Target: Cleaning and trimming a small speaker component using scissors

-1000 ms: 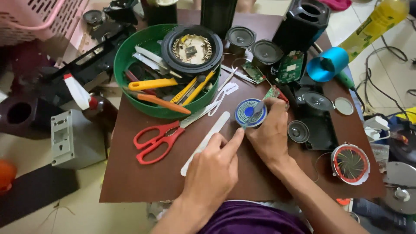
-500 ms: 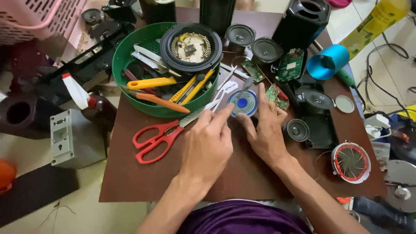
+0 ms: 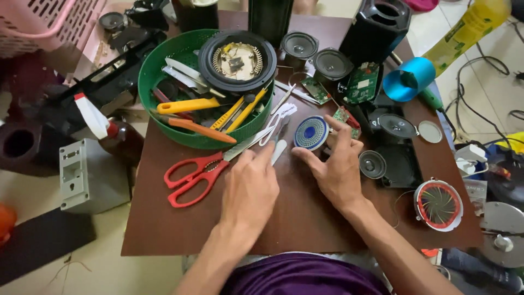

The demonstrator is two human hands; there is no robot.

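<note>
- Small round blue-and-white disc (image 3: 310,133) is sitting tilted on the brown table (image 3: 305,213), just in front of the green basket (image 3: 148,87) and beside a small green circuit board (image 3: 346,117).
- Right hand (image 3: 334,166) is resting beside the disc, fingers spread; thumb and forefinger are bracketing the disc's lower and right edge, touching it but not closing around it.
- Left hand (image 3: 250,188) is lying palm down on the table, fingers loosely together, fingertips touching a flat white stick (image 3: 278,151). Not gripping anything.
- Red-handled scissors (image 3: 195,170) are lying just left of the left hand, blades pointing toward the basket.
- Basket is holding a yellow-handled tool (image 3: 188,105), an orange-handled tool (image 3: 201,130), yellow cutters and a large black speaker frame (image 3: 237,59) leaning on its rim.
- Two black speaker cones (image 3: 299,45) are sitting behind the disc; a second green circuit board (image 3: 361,84) is lying next to them.
- Blue tube (image 3: 408,80) is lying at the far right corner; a red-and-white fan wheel (image 3: 438,204) is sitting near the right edge.
- Grey plastic box (image 3: 87,175) is standing on the floor, left of the table.
</note>
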